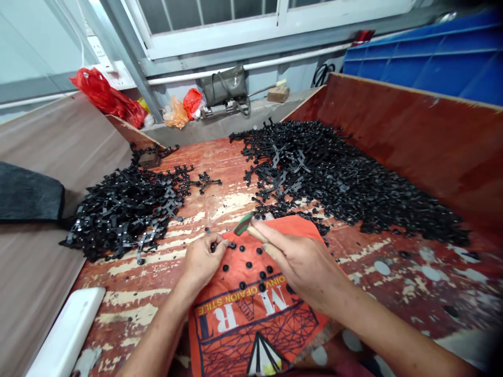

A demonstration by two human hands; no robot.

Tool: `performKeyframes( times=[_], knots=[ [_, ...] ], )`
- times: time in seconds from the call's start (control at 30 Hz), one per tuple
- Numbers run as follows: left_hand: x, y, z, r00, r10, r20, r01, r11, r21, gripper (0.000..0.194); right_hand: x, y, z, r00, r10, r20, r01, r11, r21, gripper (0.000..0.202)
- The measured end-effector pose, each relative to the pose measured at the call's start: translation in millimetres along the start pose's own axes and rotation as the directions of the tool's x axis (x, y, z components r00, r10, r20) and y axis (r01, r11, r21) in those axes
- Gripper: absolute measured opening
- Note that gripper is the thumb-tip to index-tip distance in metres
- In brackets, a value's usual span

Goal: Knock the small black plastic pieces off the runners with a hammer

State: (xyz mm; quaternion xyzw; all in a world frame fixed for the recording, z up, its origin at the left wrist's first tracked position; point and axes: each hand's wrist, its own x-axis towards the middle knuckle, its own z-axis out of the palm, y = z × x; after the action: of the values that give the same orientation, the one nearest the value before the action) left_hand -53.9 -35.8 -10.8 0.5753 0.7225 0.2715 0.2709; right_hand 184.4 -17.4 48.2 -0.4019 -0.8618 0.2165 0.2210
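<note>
My right hand (pixel 301 262) is closed around the pale handle of a small hammer with a green head (pixel 243 224). The hammer head hangs just to the right of and above my left fingertips, apart from them. My left hand (pixel 204 259) pinches a small black part (pixel 213 246) at the upper left edge of an orange-red printed cloth (pixel 214 343). Most of that part is hidden by my fingers. Several round black pieces (pixel 249 265) lie scattered on the cloth between my hands.
A heap of black jointed parts (pixel 126 209) lies to the left, a larger heap of black parts (pixel 338 173) to the right. Wooden boards (pixel 412 131) wall the worn red tabletop (pixel 212 157). A white object (pixel 66 332) lies at lower left; a blue crate (pixel 424 63) stands behind.
</note>
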Motion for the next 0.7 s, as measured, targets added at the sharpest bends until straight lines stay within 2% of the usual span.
performKeyframes(
  times=[0.1,0.27,0.4,0.57,0.7],
  knots=[
    [-0.6,0.7,-0.1,1.000,0.012,-0.014,-0.012,1.000,-0.004,0.029,-0.2,-2.5,6.7,0.999,-0.022,-0.045,0.023,1.000,0.004,0.046],
    [-1.8,1.0,1.7,0.999,0.035,0.006,-0.036,0.997,0.074,0.028,-4.5,2.1,30.7,0.995,-0.011,0.101,0.031,0.980,-0.197,0.049],
    [-2.4,0.1,2.4,0.999,0.046,0.009,-0.047,0.992,0.116,0.031,-3.6,0.5,26.0,1.000,-0.008,0.017,0.011,0.989,-0.146,0.050],
    [-2.9,2.5,0.7,0.998,0.057,0.028,-0.061,0.982,0.179,0.030,4.2,-2.5,20.4,0.983,0.046,0.177,0.013,0.949,-0.316,0.049],
    [-3.2,3.5,0.5,0.998,0.056,0.021,-0.059,0.981,0.187,0.029,7.4,-5.7,20.1,0.989,0.034,0.145,0.010,0.957,-0.289,0.051]
  ],
)
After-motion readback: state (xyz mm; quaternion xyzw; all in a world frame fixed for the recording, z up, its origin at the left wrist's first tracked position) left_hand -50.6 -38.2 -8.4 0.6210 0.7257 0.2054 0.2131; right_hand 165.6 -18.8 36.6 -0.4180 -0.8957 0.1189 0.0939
